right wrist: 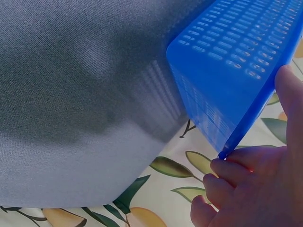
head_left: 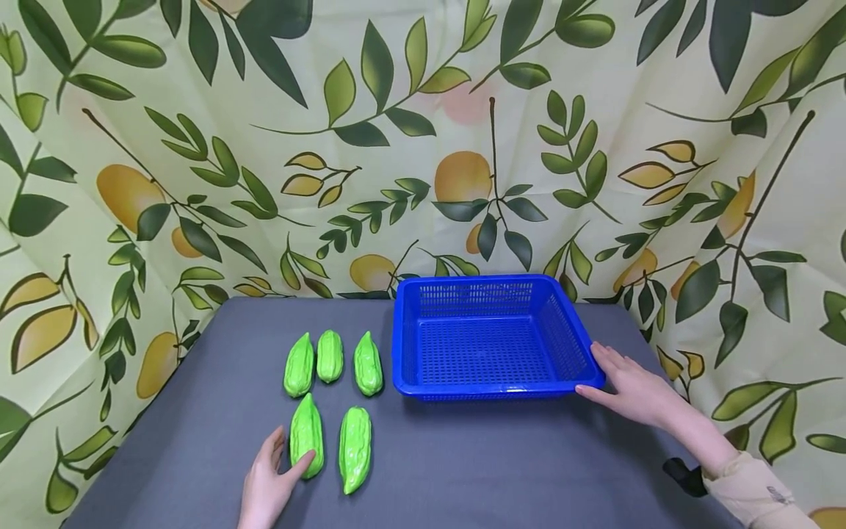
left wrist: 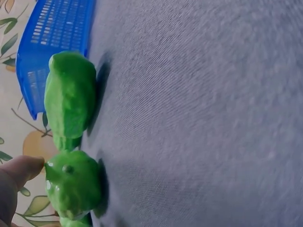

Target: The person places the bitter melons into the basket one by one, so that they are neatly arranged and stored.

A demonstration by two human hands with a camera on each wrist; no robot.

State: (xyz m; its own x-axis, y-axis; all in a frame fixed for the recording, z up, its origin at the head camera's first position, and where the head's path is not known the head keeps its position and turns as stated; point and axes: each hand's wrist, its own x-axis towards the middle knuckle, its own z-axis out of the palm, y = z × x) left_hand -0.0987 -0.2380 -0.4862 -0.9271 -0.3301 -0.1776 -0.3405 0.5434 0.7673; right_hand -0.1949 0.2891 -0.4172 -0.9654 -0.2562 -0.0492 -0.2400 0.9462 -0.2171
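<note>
Left hand (head_left: 269,476) splayed round near-left green gourd (head_left: 305,433) on desk (head_left: 476,470), no real grip; shiny skin might slip if pinch lands off-centre. Neighbour gourd (head_left: 355,447) close, easy knock. Right hand (head_left: 626,389) loosely spread on blue basket (head_left: 489,389) corner, uneven push could skid it.

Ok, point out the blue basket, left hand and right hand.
Blue basket (head_left: 479,354), head view, on its inside floor.
Left hand (head_left: 269,476), head view, middle of the hand.
Right hand (head_left: 630,387), head view, back of the hand.
</note>
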